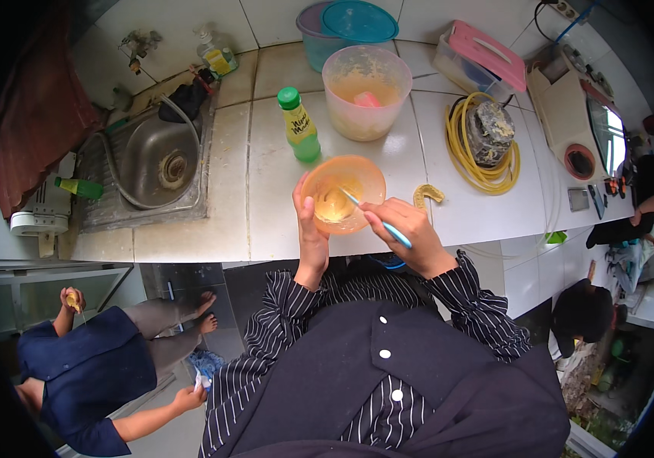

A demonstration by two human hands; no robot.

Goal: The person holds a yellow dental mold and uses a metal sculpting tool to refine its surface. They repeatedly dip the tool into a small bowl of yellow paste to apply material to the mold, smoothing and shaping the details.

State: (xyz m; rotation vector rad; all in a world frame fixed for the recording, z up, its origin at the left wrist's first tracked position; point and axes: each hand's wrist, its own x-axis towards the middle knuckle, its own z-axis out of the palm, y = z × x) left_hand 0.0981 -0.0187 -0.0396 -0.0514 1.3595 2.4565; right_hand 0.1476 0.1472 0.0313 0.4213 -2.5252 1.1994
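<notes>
My left hand (311,237) wraps round the near left side of an orange mixing bowl (370,179), which is tilted toward me at the counter's front edge. Creamy yellow paste (332,206) coats the bottom of the bowl. In my right hand (412,229) is a spatula with a light blue handle (398,235); its slim tip reaches down into the paste. Just right of the bowl lies a yellowish, U-shaped dental model (428,195). Behind the bowl stands a green bottle (300,126) with a yellow label.
A cloudy pink tub (367,91) holds a pink object. Yellow hose (453,149) circles a spattered grey machine (490,131). Left is a steel sink (160,156); a pink-lidded box (486,57) sits at the back right. A person in dark blue (86,374) is at lower left, others at right.
</notes>
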